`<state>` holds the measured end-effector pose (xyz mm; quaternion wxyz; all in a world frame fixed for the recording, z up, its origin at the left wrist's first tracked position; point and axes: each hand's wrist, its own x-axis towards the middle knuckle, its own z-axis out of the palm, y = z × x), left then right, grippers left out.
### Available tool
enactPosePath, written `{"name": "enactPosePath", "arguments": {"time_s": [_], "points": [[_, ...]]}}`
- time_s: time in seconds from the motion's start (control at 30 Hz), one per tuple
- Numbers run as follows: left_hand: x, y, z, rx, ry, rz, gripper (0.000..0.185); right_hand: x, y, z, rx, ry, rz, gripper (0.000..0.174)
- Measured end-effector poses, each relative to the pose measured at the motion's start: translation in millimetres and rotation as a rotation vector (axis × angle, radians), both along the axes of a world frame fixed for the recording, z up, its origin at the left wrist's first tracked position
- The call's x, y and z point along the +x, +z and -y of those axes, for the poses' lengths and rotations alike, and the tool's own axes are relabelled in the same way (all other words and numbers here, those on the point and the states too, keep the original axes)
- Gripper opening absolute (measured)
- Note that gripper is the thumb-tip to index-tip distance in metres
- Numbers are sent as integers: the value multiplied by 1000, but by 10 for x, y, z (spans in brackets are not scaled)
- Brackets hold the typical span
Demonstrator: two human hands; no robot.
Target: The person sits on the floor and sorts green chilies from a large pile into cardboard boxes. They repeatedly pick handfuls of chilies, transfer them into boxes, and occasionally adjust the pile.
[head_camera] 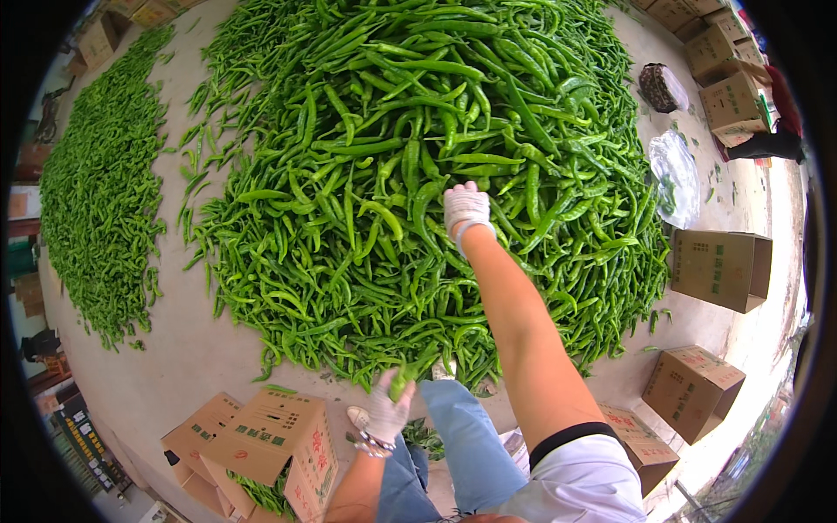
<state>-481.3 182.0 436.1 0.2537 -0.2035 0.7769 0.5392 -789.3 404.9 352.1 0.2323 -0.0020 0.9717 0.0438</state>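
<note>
A large heap of long green chili peppers (366,189) spreads over the floor before me. My right hand (467,210), in a white knit glove, reaches far onto the heap; its fingers curl down among the peppers. Whether it grips one is hidden. Close to my knees, my left hand (391,408) is gloved too and wears bracelets at the wrist. It holds green peppers (407,379) by the heap's near edge. To its left stands an open cardboard box (252,438), with peppers (261,490) inside it.
A second pepper pile (108,189) covers the floor at far left. On the right are empty-looking cardboard boxes (716,268), a clear plastic bag (673,180) and a dark patterned bundle (659,87). Leaves (425,438) lie near my feet. A person's dark sleeve or leg (765,147) shows at upper right.
</note>
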Motion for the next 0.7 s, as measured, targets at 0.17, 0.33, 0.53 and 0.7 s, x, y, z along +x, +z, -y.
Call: {"name": "enactPosePath", "arguments": {"time_s": [0.17,0.33,0.53,0.7], "points": [[535,160,326,34,345,192,11,556,718,-272,-793,-632,238,26],[-3,182,352,50,403,105,22,1212,826,-915,-1371,-1182,305,30],[-993,426,35,-340,-418,-773,42,1604,1245,-489,-961,-678,255,16],[-1186,64,-116,-362,-750,-901,48,1989,1189,-225,-1376,-1202,756,16]]}}
